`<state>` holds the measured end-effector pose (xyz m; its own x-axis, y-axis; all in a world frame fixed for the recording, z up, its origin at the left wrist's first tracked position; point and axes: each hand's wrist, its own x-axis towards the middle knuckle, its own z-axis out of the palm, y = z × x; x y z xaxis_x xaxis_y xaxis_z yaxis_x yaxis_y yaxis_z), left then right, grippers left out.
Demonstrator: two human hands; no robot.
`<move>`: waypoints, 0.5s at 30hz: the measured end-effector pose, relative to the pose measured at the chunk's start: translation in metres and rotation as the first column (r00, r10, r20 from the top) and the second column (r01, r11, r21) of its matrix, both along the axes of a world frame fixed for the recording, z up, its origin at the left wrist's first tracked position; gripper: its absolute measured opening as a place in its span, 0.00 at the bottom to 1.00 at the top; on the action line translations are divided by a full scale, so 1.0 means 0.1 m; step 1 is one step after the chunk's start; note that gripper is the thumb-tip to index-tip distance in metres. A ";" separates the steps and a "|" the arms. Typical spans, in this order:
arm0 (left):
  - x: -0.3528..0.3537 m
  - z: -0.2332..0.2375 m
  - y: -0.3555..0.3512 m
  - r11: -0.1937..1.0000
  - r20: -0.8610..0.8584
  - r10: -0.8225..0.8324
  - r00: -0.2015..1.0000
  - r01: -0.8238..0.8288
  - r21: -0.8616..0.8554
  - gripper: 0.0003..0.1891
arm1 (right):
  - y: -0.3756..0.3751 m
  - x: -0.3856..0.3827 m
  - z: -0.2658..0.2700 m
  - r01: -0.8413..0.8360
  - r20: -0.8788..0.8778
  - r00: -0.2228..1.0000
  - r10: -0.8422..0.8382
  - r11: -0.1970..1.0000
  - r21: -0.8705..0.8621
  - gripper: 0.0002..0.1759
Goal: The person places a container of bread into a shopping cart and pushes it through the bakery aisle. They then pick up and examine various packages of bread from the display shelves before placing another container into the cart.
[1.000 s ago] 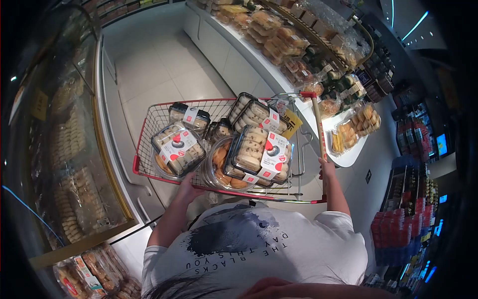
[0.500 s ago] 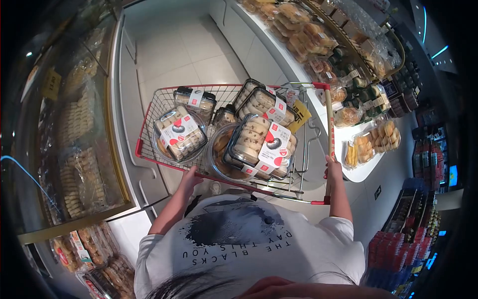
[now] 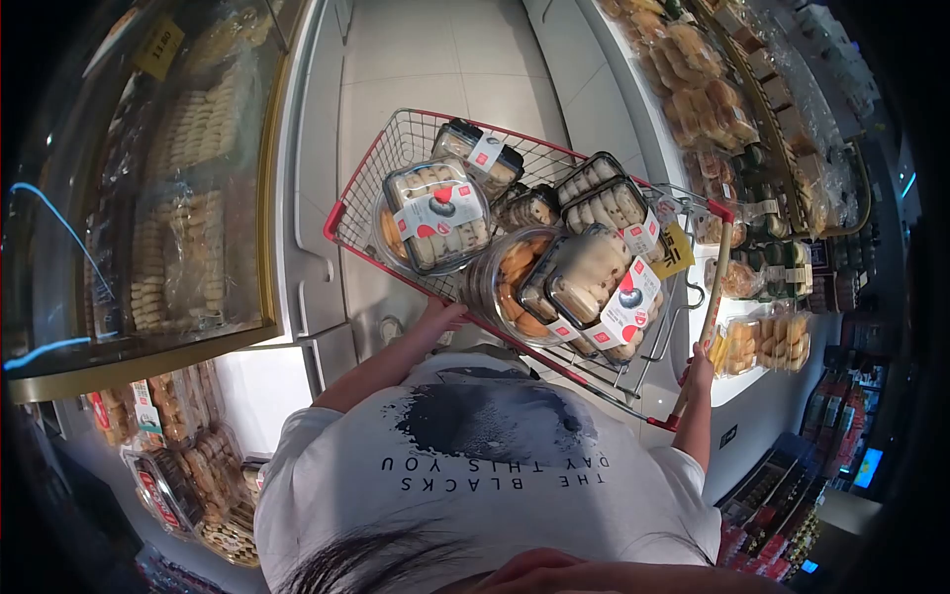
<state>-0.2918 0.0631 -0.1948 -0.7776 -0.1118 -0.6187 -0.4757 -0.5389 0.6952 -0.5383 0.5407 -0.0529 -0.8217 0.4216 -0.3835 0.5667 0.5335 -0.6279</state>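
Note:
My left hand (image 3: 441, 315) is closed on the red side rim of a wire shopping cart (image 3: 346, 241). Around the cart's handle (image 3: 722, 265), on the right, my right hand (image 3: 700, 368) is wrapped. Inside the cart are several clear packs of pastries. A labelled pack (image 3: 435, 213) sits on a round tub at the left. Another labelled pack (image 3: 594, 277) lies over a round tub of cookies (image 3: 517, 272). Black-based packs (image 3: 609, 203) lean near the handle end, beside a yellow sign (image 3: 675, 249).
A glass display case (image 3: 178, 198) with stacked pastries stands at the left, with packaged baked goods (image 3: 188, 445) below it. Along the right runs a counter of bagged bread (image 3: 693, 79). Tiled floor (image 3: 445, 49) lies ahead between white cabinets.
The view has shifted, and the cart now appears further right and more tilted, its handle end lower. Both hands have stayed on the cart. More of the left display case shows.

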 end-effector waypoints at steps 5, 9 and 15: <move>0.00 -0.05 0.03 0.993 0.007 0.114 0.993 -0.114 0.003 0.25 | -0.07 0.08 0.01 0.010 0.060 0.998 -0.014 0.997 0.073 0.22; -0.02 0.02 -0.06 0.993 -0.040 0.118 0.992 -0.118 0.003 0.25 | -0.11 0.14 0.00 0.052 0.078 0.995 -0.059 0.994 0.095 0.22; -0.09 -0.10 -0.12 0.985 -0.069 0.174 0.982 -0.174 -0.001 0.22 | -0.05 0.23 -0.11 0.079 0.066 0.994 -0.086 0.992 0.096 0.23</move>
